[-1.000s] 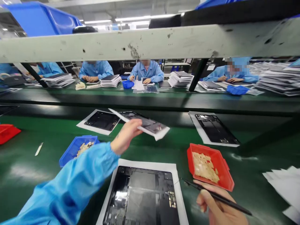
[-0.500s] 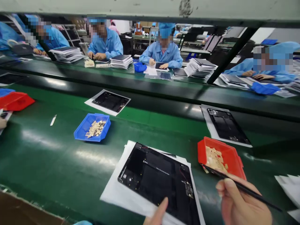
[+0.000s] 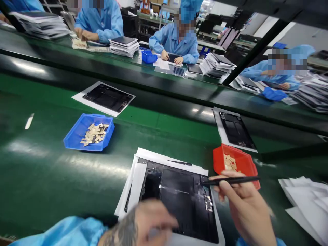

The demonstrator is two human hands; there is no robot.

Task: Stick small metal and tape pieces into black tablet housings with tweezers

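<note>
A black tablet-like panel (image 3: 179, 198) with inner parts showing lies on white sheets (image 3: 137, 181), and dark edges of another panel peek out below it. My right hand (image 3: 246, 201) grips black tweezers (image 3: 233, 180), whose tips reach the panel's upper right area. Over the panel's lower left, my left hand (image 3: 151, 222) is smeared by motion, so its fingers cannot be read. Just beyond my right hand sits a red bin (image 3: 220, 159) of small tan pieces.
A blue bin (image 3: 73, 138) of small metallic pieces stands at left. Two panels on paper, one left (image 3: 109, 97) and one right (image 3: 237, 130), lie farther back. Loose white sheets (image 3: 304, 205) are at right. Across the bench, people in blue work beside stacks.
The tweezers have moved left from the red bin to the panel. My left hand has come farther in over the panel, which now lies straighter on the sheets. The whole view has shifted.
</note>
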